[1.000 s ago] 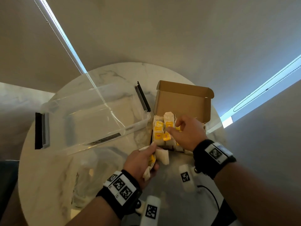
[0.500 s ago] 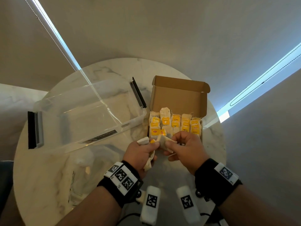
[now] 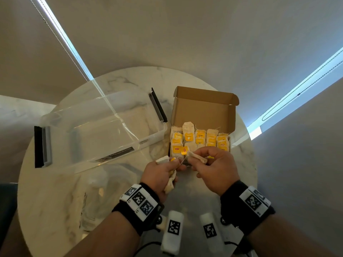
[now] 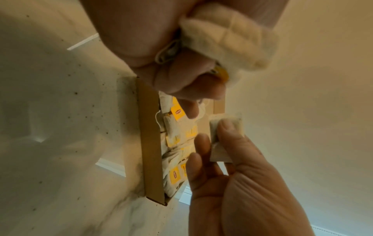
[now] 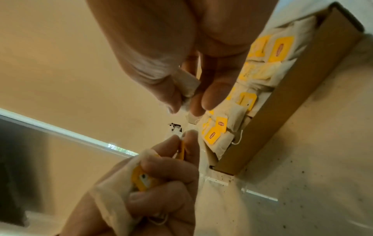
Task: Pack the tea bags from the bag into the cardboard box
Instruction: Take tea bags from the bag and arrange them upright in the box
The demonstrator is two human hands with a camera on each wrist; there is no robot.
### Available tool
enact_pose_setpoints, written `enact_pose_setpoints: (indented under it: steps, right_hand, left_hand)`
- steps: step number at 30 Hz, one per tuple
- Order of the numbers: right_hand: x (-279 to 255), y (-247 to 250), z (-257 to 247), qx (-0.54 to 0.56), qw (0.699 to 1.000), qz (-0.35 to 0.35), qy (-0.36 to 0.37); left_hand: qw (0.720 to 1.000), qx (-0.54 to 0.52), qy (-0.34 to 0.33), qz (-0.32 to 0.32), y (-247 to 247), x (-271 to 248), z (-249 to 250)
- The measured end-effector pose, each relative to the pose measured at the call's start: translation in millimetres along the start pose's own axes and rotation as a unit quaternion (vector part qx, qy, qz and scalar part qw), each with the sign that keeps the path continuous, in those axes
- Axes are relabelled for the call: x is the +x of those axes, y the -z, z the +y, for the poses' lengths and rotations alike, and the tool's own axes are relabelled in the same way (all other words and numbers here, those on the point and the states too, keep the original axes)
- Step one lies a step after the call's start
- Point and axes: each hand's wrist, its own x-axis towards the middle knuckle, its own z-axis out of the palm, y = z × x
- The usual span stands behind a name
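Observation:
The open cardboard box (image 3: 204,110) sits at the far right of the table, with rows of yellow-tagged tea bags (image 3: 200,140) inside. Just in front of it, my left hand (image 3: 161,171) grips a small bunch of tea bags (image 3: 169,184), seen close in the left wrist view (image 4: 228,41). My right hand (image 3: 213,167) pinches a single tea bag (image 3: 197,157) between thumb and fingers (image 5: 186,86). A thin string runs from that bag to the left hand's bunch. A crumpled clear plastic bag (image 3: 92,201) lies on the table to the left.
A large clear plastic tub (image 3: 104,127) with black end clips lies left of the box. Everything rests on a round marble table (image 3: 46,182), whose edge curves close behind the box. Dark crumbs dot the marble by the box front (image 5: 282,183).
My right hand came back from the box to my left hand and took hold of one tea bag from the bunch. The two hands have now drawn slightly apart.

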Motion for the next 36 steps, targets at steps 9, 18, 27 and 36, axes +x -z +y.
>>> enact_pose_setpoints:
  steps: [9,18,27,36]
  right_hand:
    - [4.1,7.7,-6.6,0.269,0.938,0.007,-0.217]
    - [8.0,13.7,2.1,0.352,0.9,0.045,-0.253]
    - [-10.2,-10.8,8.5,0.176,0.959,-0.088,-0.203]
    - [-11.6,-10.4,14.8,0.125,0.972,-0.128,-0.151]
  left_hand:
    - [0.998,-0.039,0.033,0.04,17.7,5.1,-5.9]
    - [0.998,-0.057,0.04,0.009,23.1,-0.7,-2.4]
    - [0.999,-0.023,-0.024,-0.004,4.4,-12.8,0.8]
    - [0.996,0.025,-0.087,-0.001,5.0,-18.2,6.1]
